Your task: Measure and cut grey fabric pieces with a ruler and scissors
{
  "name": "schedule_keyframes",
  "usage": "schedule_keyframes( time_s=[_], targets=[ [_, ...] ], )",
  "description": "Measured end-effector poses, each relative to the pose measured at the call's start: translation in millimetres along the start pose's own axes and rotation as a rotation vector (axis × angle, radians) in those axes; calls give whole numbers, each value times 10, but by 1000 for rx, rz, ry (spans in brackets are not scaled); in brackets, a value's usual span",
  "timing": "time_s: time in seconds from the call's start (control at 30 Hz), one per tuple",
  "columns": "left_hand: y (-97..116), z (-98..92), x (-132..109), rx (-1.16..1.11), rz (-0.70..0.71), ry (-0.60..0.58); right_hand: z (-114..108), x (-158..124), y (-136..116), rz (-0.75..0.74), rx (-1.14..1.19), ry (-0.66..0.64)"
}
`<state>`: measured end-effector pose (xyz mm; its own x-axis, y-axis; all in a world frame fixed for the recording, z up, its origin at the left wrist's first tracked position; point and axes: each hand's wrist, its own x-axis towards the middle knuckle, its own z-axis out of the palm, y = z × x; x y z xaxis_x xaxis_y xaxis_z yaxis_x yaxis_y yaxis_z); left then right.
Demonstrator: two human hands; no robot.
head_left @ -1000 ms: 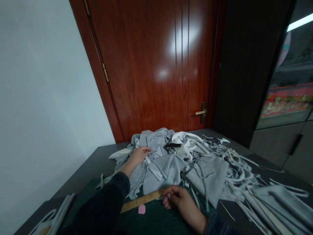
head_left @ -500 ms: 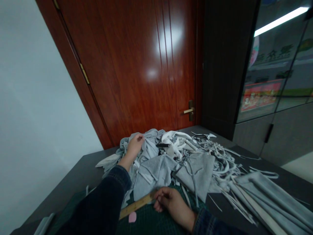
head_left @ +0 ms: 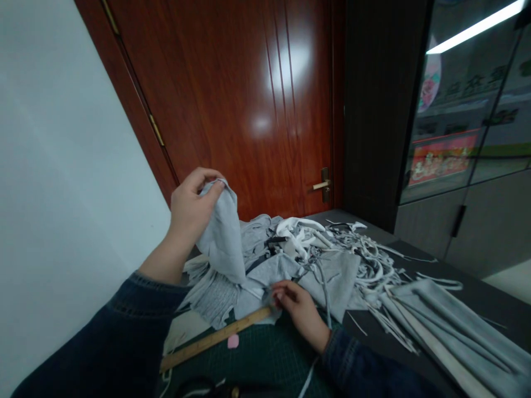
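My left hand (head_left: 194,204) pinches a grey piece of fabric (head_left: 226,237) at its top edge and holds it up, hanging in front of the fabric heap (head_left: 259,229). My right hand (head_left: 299,309) is low over the near side of the heap, its fingers curled by the end of a wooden ruler (head_left: 215,336). Whether those fingertips grip the ruler or the cloth beneath is hidden. The ruler lies slanted on a green cutting mat (head_left: 265,354), with a small pink piece (head_left: 233,341) beside it.
Grey strips and scraps (head_left: 375,265) spread across the dark table (head_left: 385,326). A folded grey cloth (head_left: 452,326) lies at the right. Dark handles, perhaps scissors (head_left: 199,387), show at the bottom edge. Behind stand a wooden door (head_left: 232,110) and a glass-fronted cabinet (head_left: 448,138).
My left hand has lifted the grey fabric off the heap, up and to the left. My right hand stays by the ruler's end. The view has shifted slightly, showing more of the ruler.
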<state>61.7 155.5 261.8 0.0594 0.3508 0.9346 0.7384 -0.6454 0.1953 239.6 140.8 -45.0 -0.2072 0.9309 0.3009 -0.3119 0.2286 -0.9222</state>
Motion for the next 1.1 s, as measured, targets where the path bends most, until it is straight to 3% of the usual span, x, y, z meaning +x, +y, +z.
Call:
schedule_keyframes(
  time_s=[0.1, 0.23, 0.4, 0.5, 0.6, 0.7, 0.8, 0.9, 0.97, 1.03, 1.1],
  targets=[
    [308, -93, -14, -173, -16, -114, -33, -14, -448, -161, -92, 67],
    [597, -197, 36, -610, -136, -208, -59, -79, -1156, -376, -155, -64],
    [816, -293, 109, -790, -197, -243, 9, -103, -1838, -482, -168, -249],
    [853, -239, 4, -800, -302, -393, 107, -118, -1946, -419, -42, -384],
    [755, -111, -180, -680, -366, -523, 147, -167, -1845, -214, 90, -489],
    [540, -3, -314, -486, -347, -561, 65, -173, -1723, -46, 33, -450],
    [358, -15, -289, -277, -250, -416, -67, -53, -1796, -167, -240, -242],
    [359, -184, -128, -177, -62, -88, -129, 102, -2102, -557, -522, 40],
    [451, -349, -36, -212, 46, 59, -119, 129, -2332, -801, -619, 164],
    [547, -505, -39, -303, 81, 72, -104, 67, -2466, -965, -702, 199],
    [577, -608, -179, -403, 28, -33, -127, -57, -2433, -1020, -794, 153]
  ],
)
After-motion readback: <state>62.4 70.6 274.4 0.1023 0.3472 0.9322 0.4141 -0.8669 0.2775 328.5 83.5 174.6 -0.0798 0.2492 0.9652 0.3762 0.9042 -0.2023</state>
